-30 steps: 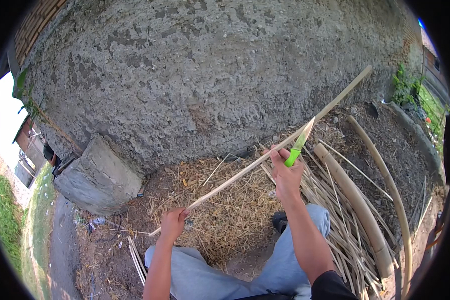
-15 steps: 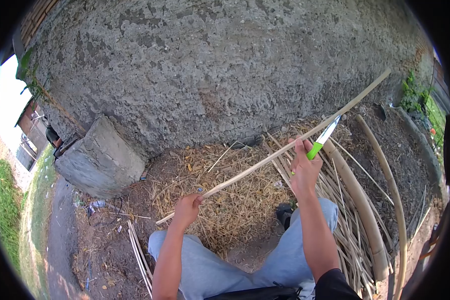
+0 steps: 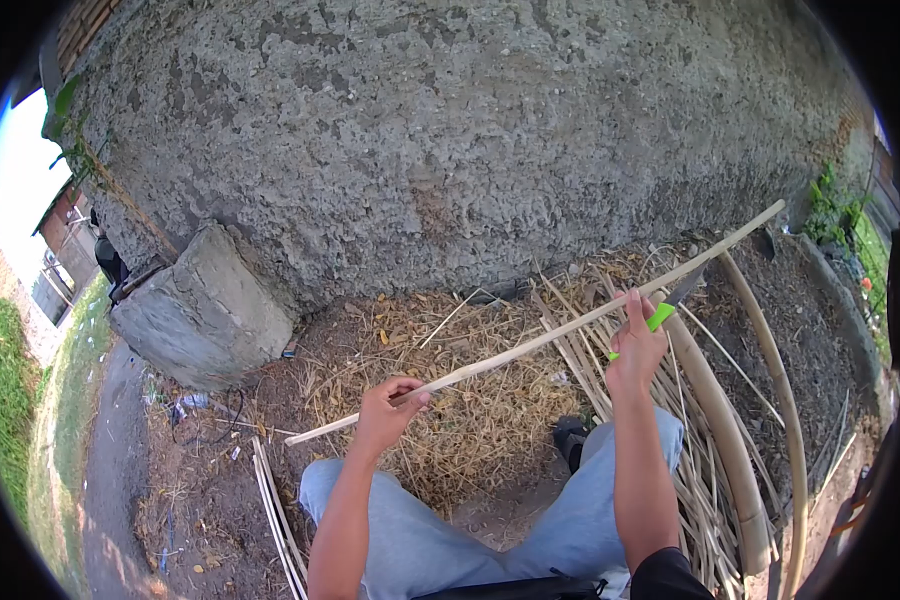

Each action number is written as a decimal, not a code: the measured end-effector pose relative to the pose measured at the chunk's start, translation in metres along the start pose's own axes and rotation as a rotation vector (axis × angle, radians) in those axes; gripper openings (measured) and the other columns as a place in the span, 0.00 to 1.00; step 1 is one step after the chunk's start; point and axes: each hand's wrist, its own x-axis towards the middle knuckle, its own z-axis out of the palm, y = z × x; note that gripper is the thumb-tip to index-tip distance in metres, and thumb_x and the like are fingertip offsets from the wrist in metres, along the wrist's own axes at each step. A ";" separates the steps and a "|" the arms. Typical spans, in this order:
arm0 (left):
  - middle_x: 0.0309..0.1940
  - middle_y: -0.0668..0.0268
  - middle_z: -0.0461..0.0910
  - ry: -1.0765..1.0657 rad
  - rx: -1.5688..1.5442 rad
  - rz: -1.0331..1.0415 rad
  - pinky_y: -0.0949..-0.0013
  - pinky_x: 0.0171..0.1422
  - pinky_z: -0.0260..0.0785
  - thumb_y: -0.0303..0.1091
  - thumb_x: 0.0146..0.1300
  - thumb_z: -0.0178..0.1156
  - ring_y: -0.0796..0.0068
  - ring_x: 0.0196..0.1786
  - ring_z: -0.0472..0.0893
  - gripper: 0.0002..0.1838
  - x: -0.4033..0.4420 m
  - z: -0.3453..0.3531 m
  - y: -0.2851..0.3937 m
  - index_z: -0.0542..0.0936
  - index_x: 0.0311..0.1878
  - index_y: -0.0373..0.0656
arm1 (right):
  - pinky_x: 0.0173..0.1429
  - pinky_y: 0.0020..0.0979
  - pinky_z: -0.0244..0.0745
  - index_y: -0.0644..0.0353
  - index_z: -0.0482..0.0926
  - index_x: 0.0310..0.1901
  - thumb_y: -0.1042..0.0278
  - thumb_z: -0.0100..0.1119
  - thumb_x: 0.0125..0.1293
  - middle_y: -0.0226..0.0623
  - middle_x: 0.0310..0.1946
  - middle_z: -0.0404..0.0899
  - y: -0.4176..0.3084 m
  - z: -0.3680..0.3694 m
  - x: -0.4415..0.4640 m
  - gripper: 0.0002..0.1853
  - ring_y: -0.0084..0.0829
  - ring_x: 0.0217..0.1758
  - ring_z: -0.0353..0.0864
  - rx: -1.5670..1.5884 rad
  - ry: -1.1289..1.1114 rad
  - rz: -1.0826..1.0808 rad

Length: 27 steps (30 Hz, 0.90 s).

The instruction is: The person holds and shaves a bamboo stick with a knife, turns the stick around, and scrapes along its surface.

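Note:
A long pale bamboo strip slants across the view, its left end low and its right end up near the wall. Near its left end, my left hand is closed round it, the thumb and fingers loosely about the strip. My right hand pinches the strip farther right and also holds a knife with a bright green handle. The dark blade points up and right, close below the strip. Shavings cover the ground beneath, between my knees.
A rough grey wall rises in front. At the left stands a concrete block. Split strips, a thick bamboo piece and a curved pole lie at the right. More strips lie by my left knee.
The strip's right end has dipped and its left end sticks out farther past my left hand. My left hand's fingers have loosened. The knife and my right hand have moved right and slightly down.

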 end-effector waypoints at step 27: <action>0.23 0.62 0.81 0.508 0.060 0.117 0.71 0.27 0.71 0.29 0.69 0.62 0.76 0.22 0.80 0.08 -0.051 -0.030 0.018 0.83 0.35 0.34 | 0.46 0.33 0.85 0.72 0.76 0.59 0.78 0.51 0.76 0.40 0.44 0.82 -0.038 0.059 0.006 0.15 0.27 0.46 0.84 -0.038 -0.293 -0.882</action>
